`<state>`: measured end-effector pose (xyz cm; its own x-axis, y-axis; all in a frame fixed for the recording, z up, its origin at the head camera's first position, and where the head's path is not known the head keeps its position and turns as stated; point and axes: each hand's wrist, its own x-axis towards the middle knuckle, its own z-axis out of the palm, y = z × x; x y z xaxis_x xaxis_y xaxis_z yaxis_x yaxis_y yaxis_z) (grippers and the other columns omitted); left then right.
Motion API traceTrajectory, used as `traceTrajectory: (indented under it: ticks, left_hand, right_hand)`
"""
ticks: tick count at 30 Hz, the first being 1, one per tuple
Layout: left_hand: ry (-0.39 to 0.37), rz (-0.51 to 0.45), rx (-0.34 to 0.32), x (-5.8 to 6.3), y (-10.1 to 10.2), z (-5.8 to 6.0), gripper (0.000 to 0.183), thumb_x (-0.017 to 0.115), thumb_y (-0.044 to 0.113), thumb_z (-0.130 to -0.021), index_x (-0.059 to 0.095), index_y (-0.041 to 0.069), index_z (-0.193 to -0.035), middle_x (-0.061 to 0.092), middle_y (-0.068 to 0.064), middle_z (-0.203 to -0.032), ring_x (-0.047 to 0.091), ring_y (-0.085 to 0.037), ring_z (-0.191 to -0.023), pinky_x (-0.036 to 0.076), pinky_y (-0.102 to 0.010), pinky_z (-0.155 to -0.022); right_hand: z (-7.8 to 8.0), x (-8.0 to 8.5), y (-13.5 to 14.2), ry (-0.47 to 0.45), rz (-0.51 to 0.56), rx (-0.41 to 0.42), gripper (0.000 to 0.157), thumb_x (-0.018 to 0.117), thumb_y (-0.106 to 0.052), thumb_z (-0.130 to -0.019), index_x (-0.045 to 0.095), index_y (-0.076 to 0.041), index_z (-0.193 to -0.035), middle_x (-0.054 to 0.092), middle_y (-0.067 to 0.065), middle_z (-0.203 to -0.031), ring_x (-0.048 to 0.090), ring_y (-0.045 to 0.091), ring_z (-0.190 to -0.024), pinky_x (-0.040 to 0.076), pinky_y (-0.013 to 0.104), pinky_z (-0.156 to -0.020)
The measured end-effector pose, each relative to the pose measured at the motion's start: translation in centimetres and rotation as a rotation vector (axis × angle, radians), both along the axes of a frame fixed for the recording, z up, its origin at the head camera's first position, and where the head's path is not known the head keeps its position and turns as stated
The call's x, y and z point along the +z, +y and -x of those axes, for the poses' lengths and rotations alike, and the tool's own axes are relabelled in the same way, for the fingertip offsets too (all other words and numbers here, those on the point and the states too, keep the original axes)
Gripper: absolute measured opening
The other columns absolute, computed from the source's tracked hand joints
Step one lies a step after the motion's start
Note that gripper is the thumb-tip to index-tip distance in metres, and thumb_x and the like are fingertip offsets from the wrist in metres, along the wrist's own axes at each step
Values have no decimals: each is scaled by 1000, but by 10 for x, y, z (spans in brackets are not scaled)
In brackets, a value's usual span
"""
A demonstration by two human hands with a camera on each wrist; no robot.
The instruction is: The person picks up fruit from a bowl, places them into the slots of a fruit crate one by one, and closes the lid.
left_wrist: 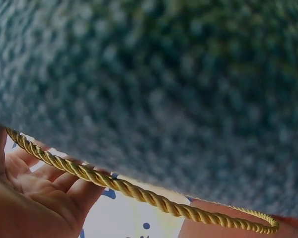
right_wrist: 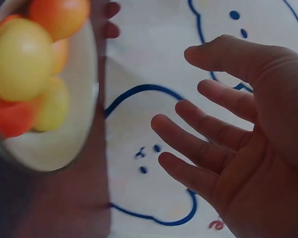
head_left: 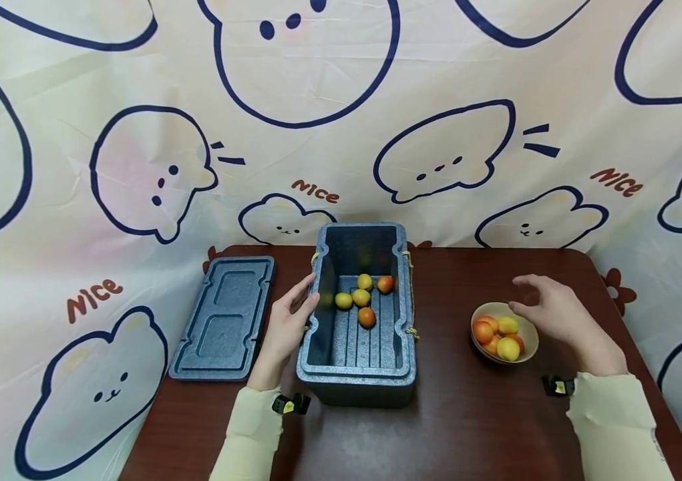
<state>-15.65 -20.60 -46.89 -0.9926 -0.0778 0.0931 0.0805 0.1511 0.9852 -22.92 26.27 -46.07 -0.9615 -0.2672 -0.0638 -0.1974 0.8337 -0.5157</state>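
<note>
A speckled blue-grey foam box (head_left: 403, 321) stands uncovered on the table, with several small yellow fruits (head_left: 343, 300) and two orange-red fruits (head_left: 367, 317) on its ribbed floor. Along the box's left side lies my left hand (head_left: 285, 327), its fingertips at the rim. The left wrist view shows its fingers extended, beside a twisted gold cord (left_wrist: 139, 193) on the box wall. To the right, a round cream bowl (head_left: 530, 334) holds several yellow and orange-red fruits (head_left: 507, 349). Beside and above that bowl hovers my right hand (head_left: 557, 314), fingers spread apart and holding nothing.
The matching foam lid (head_left: 223, 317) lies flat left of the box, showing two recessed panels. Everything stands on a dark brown table (head_left: 449, 421). A cartoon-printed cloth (head_left: 341, 153) hangs behind the table and down its sides.
</note>
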Motion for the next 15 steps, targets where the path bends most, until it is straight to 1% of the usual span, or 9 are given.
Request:
traceTrajectory:
  ticks: [6,10,15]
  left_hand:
    - [-6,2,-3,0,0,0,46,60,21,-104,53,13,-148,45,-10,-154,40,-22,-143,35,-46,-114]
    - [-10,1,-6,-1,0,0,46,60,21,-104,53,13,-148,45,-10,-154,40,-21,-143,36,-46,-114]
    - [-12,-4,-3,0,0,0,45,60,21,-104,53,13,-148,46,-11,-154,41,-23,-142,37,-47,-112]
  right_hand:
    - [-5,-22,8,-35,-9,-24,53,73,-28,-93,56,4,-133,61,29,-119,63,37,-96,54,53,-77]
    - [-11,-30,8,-64,-9,-30,52,72,-25,-93,57,6,-132,61,30,-121,62,40,-99,55,52,-77]
    - [-14,-39,4,-64,-9,-17,52,73,-24,-92,58,7,-131,61,30,-122,61,41,-100,53,54,-80]
